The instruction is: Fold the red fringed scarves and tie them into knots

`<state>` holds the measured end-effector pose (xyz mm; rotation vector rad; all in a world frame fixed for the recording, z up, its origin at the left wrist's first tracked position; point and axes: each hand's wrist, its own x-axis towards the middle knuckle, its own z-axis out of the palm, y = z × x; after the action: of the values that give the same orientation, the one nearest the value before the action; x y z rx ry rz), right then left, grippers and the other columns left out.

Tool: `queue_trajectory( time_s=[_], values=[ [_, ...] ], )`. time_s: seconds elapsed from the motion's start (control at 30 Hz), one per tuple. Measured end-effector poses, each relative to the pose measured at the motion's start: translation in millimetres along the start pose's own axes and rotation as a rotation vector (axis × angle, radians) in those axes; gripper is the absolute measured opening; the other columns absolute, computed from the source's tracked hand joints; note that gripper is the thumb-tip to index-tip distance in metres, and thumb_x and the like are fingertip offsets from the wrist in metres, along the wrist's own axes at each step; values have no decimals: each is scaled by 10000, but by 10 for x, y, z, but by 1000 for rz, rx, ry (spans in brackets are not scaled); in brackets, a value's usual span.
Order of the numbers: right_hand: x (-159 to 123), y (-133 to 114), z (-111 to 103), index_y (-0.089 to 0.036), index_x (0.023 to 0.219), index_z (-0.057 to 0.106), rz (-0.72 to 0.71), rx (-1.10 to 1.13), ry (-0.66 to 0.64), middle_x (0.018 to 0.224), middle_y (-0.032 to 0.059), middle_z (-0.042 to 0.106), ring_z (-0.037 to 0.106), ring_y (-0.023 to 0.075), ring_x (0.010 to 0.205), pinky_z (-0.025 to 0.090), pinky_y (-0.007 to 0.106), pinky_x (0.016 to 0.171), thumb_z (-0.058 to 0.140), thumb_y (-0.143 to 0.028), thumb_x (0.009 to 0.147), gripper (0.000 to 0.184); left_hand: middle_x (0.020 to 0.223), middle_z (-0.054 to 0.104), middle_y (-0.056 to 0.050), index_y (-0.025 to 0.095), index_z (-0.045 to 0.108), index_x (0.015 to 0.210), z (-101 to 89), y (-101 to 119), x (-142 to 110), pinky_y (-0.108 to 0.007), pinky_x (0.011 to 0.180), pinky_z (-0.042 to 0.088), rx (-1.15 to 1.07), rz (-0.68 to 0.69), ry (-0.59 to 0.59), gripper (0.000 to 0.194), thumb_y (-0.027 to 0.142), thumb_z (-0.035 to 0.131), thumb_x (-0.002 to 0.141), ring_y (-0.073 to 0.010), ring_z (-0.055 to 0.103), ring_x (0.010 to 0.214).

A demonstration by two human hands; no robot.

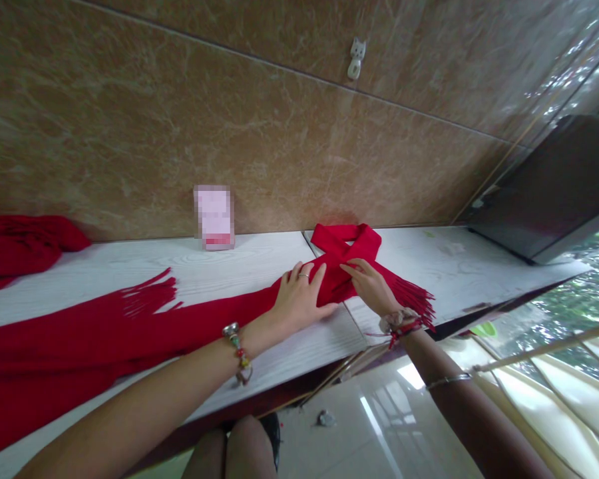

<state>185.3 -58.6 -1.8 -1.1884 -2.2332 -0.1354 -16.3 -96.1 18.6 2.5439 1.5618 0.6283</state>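
Note:
A long red scarf (80,339) with fringed ends lies along a white wood-grain table (219,266). At its right end the scarf is crossed into a loop (347,241). My left hand (302,296) lies flat on the scarf just left of the crossing, fingers spread, a ring on one finger and a beaded bracelet at the wrist. My right hand (372,286) pinches the scarf fabric at the crossing, beside the fringe (414,299) that hangs toward the table's near edge.
More red fabric (20,249) is piled at the far left against the brown marble wall (229,113). A small pink card (214,217) leans on the wall. A dark flat box (549,193) sits at the right end. Below is glossy floor.

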Motion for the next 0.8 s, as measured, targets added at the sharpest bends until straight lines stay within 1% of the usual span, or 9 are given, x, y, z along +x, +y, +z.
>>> queue_trajectory(
  time_s=[0.03,0.1,0.17,0.23,0.33,0.5,0.57,0.7,0.8],
  values=[
    [55,-27,-57,-187,1071,618,-16,-3,18,1039,84,585,560,179,967,484,324,871,365,-75,790,394,1346,365,-153,164,313,1341,44,51,-4,-463,991,284,8,-4,-6,702,460,563,755,-338,276,1257],
    [153,-74,-176,-210,1074,618,-47,-8,44,1057,82,569,550,184,992,480,340,881,365,-96,802,389,1336,376,-155,153,315,1340,120,105,15,-457,987,296,12,-35,-7,628,365,535,791,-327,286,1253],
    [220,-109,-271,-230,1073,619,-66,-12,53,1060,77,567,548,187,996,485,347,874,368,-119,817,375,1338,369,-156,147,304,1345,158,107,42,-450,982,310,-1,-56,-8,608,271,519,791,-316,297,1250],
    [242,-126,-314,-229,1065,623,-75,-20,70,1053,79,573,551,189,988,488,349,866,368,-135,828,360,1363,335,-156,147,284,1356,161,75,51,-445,986,314,-22,-49,-15,635,215,517,769,-310,285,1260],
    [173,-117,-253,-219,1049,629,-68,-32,104,1035,80,582,556,187,976,484,350,873,362,-133,827,358,1395,290,-152,146,269,1364,152,-5,12,-432,1006,301,-51,-22,-41,654,164,493,750,-289,264,1280],
    [-84,-110,-43,-182,1018,640,-8,-28,69,985,99,592,579,191,905,512,353,823,356,-105,801,366,1412,270,-147,147,303,1355,202,-138,-93,-442,1032,272,-108,8,-71,573,173,424,796,-279,226,1304],
    [-130,-153,-39,-202,1006,643,25,-13,97,964,84,597,584,183,881,516,347,807,357,-101,799,368,1422,264,-133,166,324,1346,213,-161,-113,-451,1034,269,-134,26,-59,535,191,402,818,-275,214,1310],
    [-96,-280,-128,-215,982,650,67,20,227,937,71,602,581,183,876,505,342,805,375,-102,798,349,1417,281,-119,173,333,1343,188,-167,-111,-448,1035,274,-176,23,-50,531,179,392,816,-258,224,1308],
    [-110,-309,-119,-216,966,652,100,23,251,924,66,604,582,181,866,509,334,785,383,-104,795,338,1408,299,-116,173,341,1342,178,-173,-105,-446,1031,285,-207,18,-41,544,155,391,801,-255,248,1298]
  ],
)
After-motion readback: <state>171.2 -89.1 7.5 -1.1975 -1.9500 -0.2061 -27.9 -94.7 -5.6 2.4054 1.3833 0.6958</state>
